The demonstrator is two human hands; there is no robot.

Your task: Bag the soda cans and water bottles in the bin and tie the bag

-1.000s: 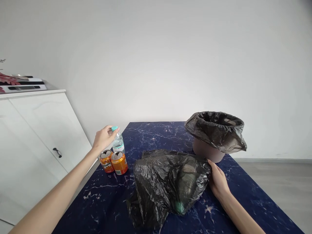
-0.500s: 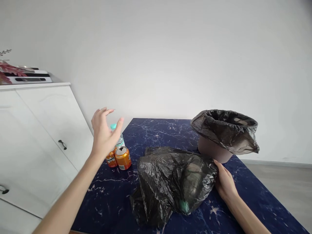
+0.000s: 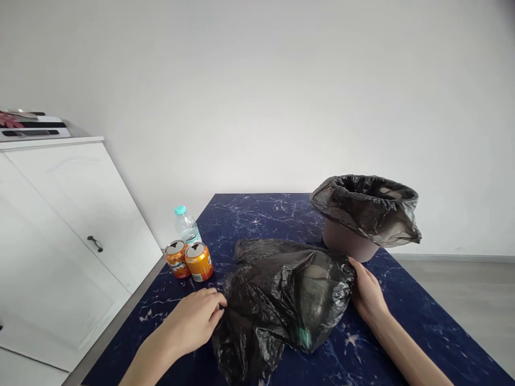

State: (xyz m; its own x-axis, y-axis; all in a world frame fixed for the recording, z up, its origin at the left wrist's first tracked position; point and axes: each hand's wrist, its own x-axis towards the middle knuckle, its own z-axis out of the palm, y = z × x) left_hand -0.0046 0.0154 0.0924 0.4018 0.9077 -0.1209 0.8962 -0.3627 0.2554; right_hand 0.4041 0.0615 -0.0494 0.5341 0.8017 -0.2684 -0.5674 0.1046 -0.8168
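One dark-blue marbled table [image 3: 249, 214] carries the scene. At its centre lies a bulging black bag [image 3: 281, 295], with a bin [image 3: 364, 206] lined in the same plastic just behind it to the right. The left hand [image 3: 193, 321], which a second ago was on the cap of the water bottle [image 3: 186, 226], has dropped to the bag's left edge, fingers loosely curled against the plastic. The right hand [image 3: 368, 295] stays pressed to the bag's right side. Whether either hand grips the plastic cannot be told. The bottle stands alone behind two orange cans [image 3: 198, 261], so both hands now appear to be working on the bag.
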